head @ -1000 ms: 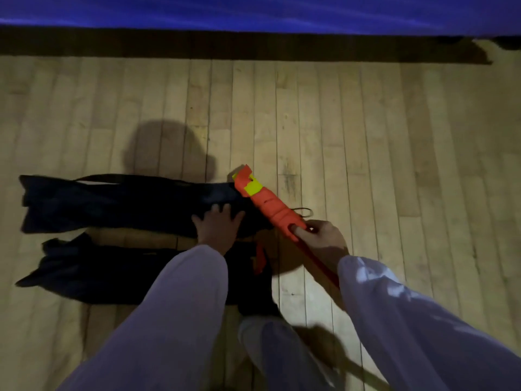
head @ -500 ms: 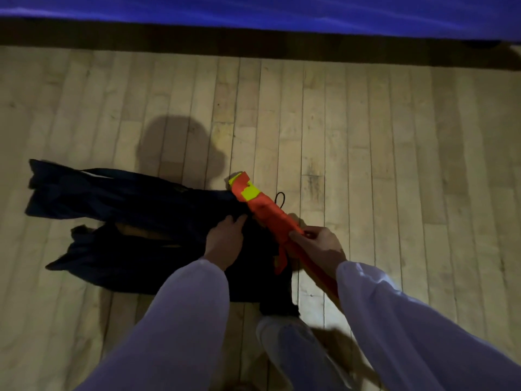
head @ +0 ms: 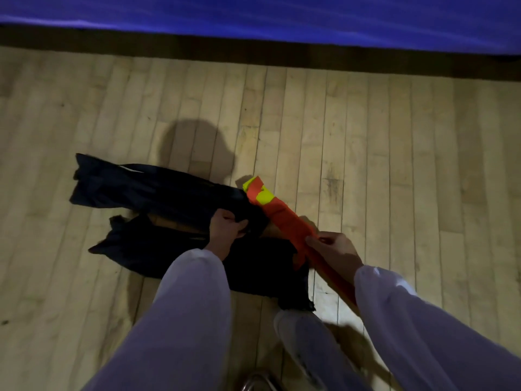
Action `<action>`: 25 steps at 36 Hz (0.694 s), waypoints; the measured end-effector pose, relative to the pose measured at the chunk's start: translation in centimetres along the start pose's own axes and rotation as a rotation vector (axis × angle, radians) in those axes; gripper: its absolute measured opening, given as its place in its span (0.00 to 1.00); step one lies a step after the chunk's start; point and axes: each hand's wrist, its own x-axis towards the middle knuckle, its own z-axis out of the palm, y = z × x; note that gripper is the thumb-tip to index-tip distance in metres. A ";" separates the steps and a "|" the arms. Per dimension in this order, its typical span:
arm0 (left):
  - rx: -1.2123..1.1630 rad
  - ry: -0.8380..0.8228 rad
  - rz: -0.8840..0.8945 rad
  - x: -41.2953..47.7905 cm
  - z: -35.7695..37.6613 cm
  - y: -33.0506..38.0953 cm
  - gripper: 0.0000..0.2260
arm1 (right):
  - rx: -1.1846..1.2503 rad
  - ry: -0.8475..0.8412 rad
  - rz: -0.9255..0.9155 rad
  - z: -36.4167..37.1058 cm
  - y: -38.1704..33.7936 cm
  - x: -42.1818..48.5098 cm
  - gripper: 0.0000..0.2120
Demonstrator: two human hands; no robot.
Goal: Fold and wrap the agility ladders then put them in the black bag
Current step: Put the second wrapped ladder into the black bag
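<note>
A folded agility ladder bundle (head: pixel 282 218), orange with yellow-green rungs showing at its far end, slants from the floor toward me. My right hand (head: pixel 332 249) grips it near the middle. A long black bag (head: pixel 146 190) lies on the wooden floor to the left, and my left hand (head: pixel 225 227) grips the bag's fabric at its right end, right beside the ladder's far end. A second black bag (head: pixel 158 249) lies crumpled below it, partly hidden by my left sleeve.
A blue mat (head: pixel 282 18) with a dark base strip runs along the far edge of the plank floor (head: pixel 394 165). My leg and shoe (head: pixel 304 340) stand at the bottom centre.
My left hand went from resting flat on the bag to curling around its fabric and lifting the end. The ladder bundle's far end shifted slightly toward the bag.
</note>
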 end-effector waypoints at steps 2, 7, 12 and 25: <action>0.107 -0.003 0.049 -0.3 -1.0 0.3 0.14 | -0.020 -0.015 -0.006 0.1 -0.5 -0.3 0.09; 0.232 -0.010 0.086 -0.6 -2.9 0.8 0.12 | -0.079 -0.048 -0.015 0.3 -1.7 -1.3 0.09; 0.299 0.046 0.094 -1.1 -4.3 1.7 0.20 | -0.292 -0.074 0.005 0.9 -2.1 -1.8 0.15; 0.460 0.213 0.252 -5.8 -2.1 2.0 0.15 | -0.506 -0.057 -0.041 3.5 -5.4 -1.7 0.26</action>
